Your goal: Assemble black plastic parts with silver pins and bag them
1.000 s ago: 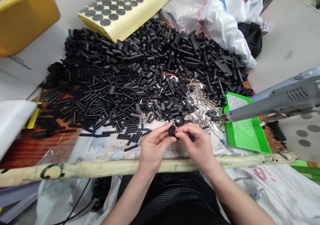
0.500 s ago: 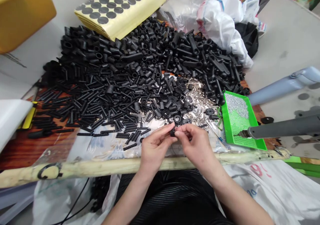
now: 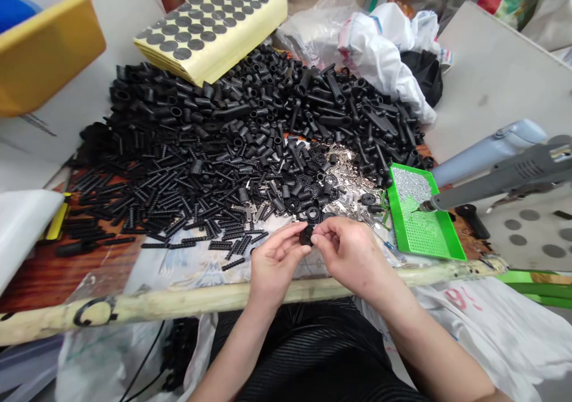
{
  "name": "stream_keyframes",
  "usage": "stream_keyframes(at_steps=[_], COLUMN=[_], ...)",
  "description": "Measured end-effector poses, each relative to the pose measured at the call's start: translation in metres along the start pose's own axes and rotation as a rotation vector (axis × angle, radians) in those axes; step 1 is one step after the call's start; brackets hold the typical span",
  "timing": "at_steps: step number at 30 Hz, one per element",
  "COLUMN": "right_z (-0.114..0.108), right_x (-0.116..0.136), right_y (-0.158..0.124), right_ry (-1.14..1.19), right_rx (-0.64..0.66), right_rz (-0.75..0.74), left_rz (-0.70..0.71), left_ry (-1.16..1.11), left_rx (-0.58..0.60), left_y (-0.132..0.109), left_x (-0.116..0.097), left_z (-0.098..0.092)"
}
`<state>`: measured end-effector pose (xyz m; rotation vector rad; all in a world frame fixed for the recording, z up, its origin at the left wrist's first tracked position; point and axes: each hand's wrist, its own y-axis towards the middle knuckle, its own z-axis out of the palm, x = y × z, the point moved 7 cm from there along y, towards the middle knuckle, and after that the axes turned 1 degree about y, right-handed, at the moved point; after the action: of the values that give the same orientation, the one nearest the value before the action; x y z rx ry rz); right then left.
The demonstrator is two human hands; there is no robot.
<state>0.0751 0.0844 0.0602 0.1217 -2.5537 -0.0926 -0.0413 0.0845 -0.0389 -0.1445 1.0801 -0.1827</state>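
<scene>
My left hand (image 3: 277,262) and my right hand (image 3: 348,253) meet low in the view, pinching a small round black plastic part (image 3: 306,236) between their fingertips. Just beyond them, loose black ribbed plastic strips (image 3: 161,193) and silver metal pieces (image 3: 353,175) lie scattered on a printed plastic sheet (image 3: 201,265). Behind these spreads a large heap of black plastic tubes and arms (image 3: 268,110). Several black ring-shaped parts (image 3: 304,196) sit closest to my fingers.
A grey power tool (image 3: 504,178) has its metal tip over a green perforated tray (image 3: 424,244) at right. A pale padded bar (image 3: 156,304) runs along the near edge. A yellow bin (image 3: 44,50), a sheet of black round pads (image 3: 210,33) and white plastic bags (image 3: 379,50) lie beyond.
The grey tool has swung in from the right, its tip now over the tray's upper middle. My hands still hold the black part together, and the view has tilted slightly.
</scene>
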Motion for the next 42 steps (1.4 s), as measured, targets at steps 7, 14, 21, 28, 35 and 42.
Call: stream_keyframes(at_steps=[7,14,21,28,35,42], right_z=[0.006,0.012,0.013,0.009,0.002,0.015], right_x=[-0.011,-0.009,0.005,0.013,0.013,-0.013], right_y=[-0.006,-0.011,-0.013,-0.014,-0.015,-0.011], right_ry=[0.454,0.398,0.335,0.041,-0.024,0.361], right_rx=[-0.084,-0.261,-0.328,-0.195,-0.090,-0.159], right_rz=[0.071,-0.041,-0.187,-0.316,-0.309,-0.117], left_rz=[-0.022,-0.020,0.051,0.064,0.064,-0.013], left_ry=[-0.160,-0.170,-0.120,-0.016,-0.016,-0.104], left_rx=[-0.087,-0.093,-0.046,-0.056,0.028,-0.036], left_y=[0.001,0.001,-0.001,-0.005,-0.010,-0.005], left_x=[-0.005,-0.004,-0.006,-0.009,-0.008,-0.008], left_z=[-0.003,-0.003,-0.003,0.001,0.010,0.007])
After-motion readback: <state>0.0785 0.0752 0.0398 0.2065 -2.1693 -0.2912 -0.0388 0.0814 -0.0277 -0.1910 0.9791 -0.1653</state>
